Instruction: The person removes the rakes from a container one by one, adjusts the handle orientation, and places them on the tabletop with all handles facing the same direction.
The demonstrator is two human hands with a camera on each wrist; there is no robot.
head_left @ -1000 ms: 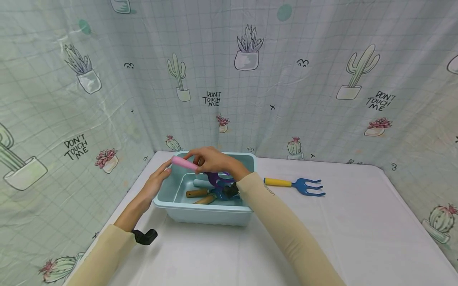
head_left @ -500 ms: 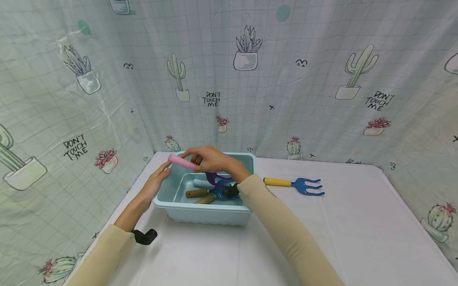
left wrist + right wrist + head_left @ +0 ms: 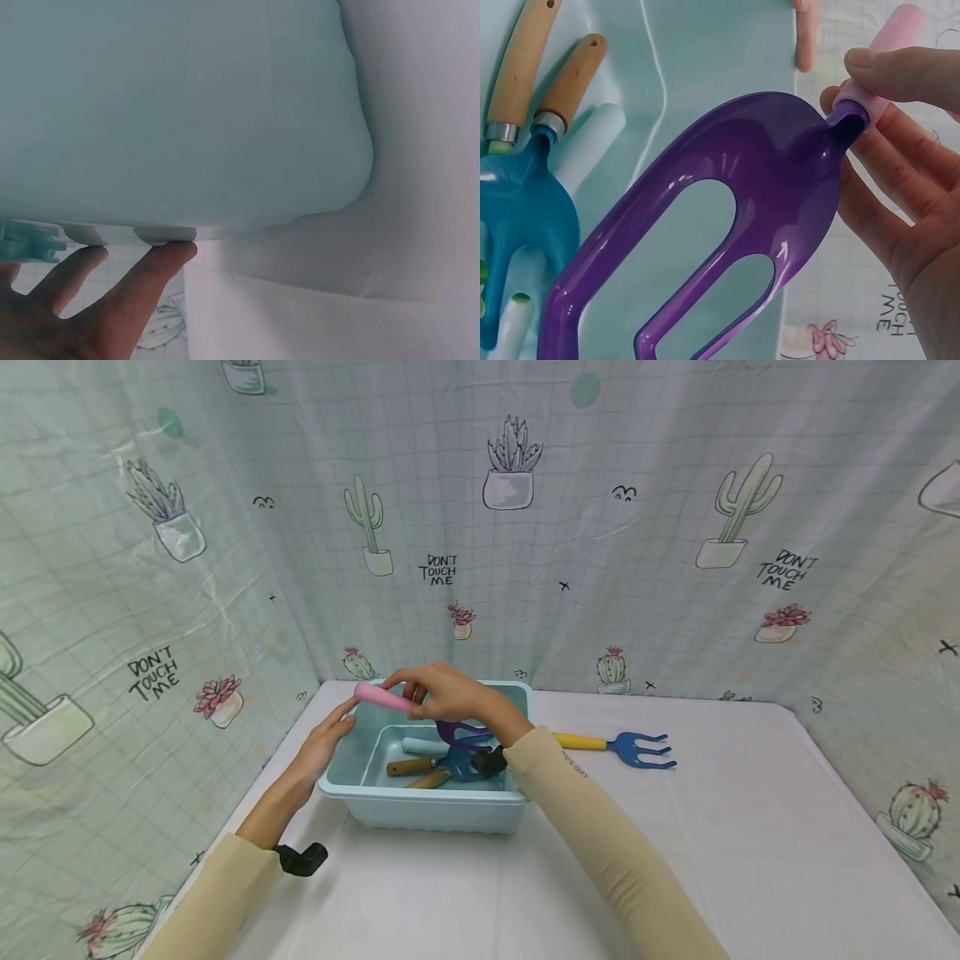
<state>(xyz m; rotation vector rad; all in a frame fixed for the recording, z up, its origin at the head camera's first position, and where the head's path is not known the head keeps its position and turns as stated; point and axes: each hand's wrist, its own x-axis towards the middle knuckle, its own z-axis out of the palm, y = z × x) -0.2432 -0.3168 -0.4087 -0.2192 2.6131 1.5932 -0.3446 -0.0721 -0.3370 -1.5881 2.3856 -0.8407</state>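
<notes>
Cactus-print cloth (image 3: 660,610) backs a white table (image 3: 750,835); right fingers (image 3: 896,169) pinch a pink-handled fork (image 3: 780,142); left fingers (image 3: 154,281), spread, touch the tub (image 3: 435,812).

In the head view, the cloth (image 3: 570,547) reads "DON'T TOUCH ME" at nine, eleven and two-thirty; lettering on the right sleeve (image 3: 618,852) is illegible.

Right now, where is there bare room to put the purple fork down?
White cloth is bare right of the yellow-handled fork, and between the sleeves in front of the bin. The bin is crowded: wooden-handled tools lie inside, and the right hand holds the purple fork.
</notes>
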